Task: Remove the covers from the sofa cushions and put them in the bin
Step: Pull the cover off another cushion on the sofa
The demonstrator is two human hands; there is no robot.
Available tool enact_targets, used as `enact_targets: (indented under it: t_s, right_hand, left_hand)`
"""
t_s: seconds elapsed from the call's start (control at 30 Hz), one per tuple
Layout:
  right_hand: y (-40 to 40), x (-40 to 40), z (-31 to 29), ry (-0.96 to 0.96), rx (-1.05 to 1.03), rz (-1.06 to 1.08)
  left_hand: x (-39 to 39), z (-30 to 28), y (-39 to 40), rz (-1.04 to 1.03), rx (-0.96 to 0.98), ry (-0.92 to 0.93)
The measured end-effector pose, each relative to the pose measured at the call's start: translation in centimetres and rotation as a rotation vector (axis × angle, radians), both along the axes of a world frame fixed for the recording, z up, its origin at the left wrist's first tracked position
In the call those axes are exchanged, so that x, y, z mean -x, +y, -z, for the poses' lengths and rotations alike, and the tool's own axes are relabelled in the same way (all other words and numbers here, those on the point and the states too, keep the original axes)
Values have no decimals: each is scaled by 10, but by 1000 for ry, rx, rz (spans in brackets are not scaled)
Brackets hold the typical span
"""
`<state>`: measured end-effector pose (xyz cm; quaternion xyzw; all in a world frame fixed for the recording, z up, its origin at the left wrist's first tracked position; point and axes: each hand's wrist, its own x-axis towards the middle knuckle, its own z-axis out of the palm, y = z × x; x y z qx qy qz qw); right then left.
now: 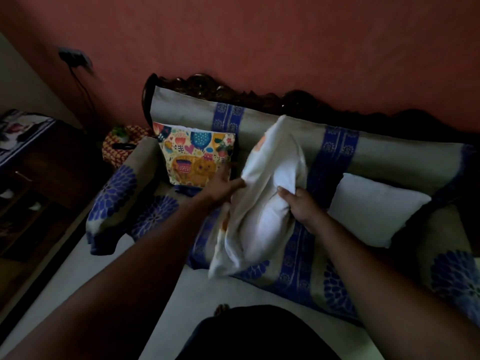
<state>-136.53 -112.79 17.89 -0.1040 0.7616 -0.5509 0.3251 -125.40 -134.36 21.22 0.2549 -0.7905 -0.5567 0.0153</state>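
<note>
Noted mid-sofa: white fabric cushion cover (262, 203), turned inside out with orange print showing through, held upright above the grey-and-blue floral sofa seat (293, 258). Left hand (224, 183) pinching the cover's left edge; right hand (302, 207) gripping a fold of white fabric, whether cover or inner cushion could not be told. Judged partway off. Recommended: anchor the insert, draw the cover steadily along its length, avoid snagging at corners. Bare white cushion (374, 211) lying just to the right; colourful elephant-print cushion (194, 157) against the backrest, still covered. Bin not in view.
</note>
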Motion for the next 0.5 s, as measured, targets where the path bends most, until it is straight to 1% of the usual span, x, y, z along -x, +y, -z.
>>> enact_targets:
  t_s: [0.07, 0.13, 0.17, 0.27, 0.33, 0.37, 0.43, 0.5]
  right_hand:
    - [-3, -8, -5, 13, -32, -163]
    - [-4, -14, -7, 123, -94, -286]
    - [-3, -15, -8, 187, -117, -323]
    - [8, -14, -10, 324, -107, -437]
    - [13, -15, -10, 444, -151, -549]
    - [15, -18, -12, 456, -156, -585]
    - [17, -21, -14, 427, -131, -616]
    - [20, -19, -17, 416, -119, -600]
  left_hand:
    - [14, -3, 15, -36, -40, 56]
    - [20, -9, 27, -156, -111, 107]
    - [20, -10, 29, -229, -103, 121]
    - [18, -9, 21, -429, 9, 198]
    - [18, -7, 10, -414, 74, 213]
    - [16, -11, 7, -384, 95, 190]
    - [19, -10, 1, -344, 39, 221]
    - [19, -19, 4, -354, 4, 223]
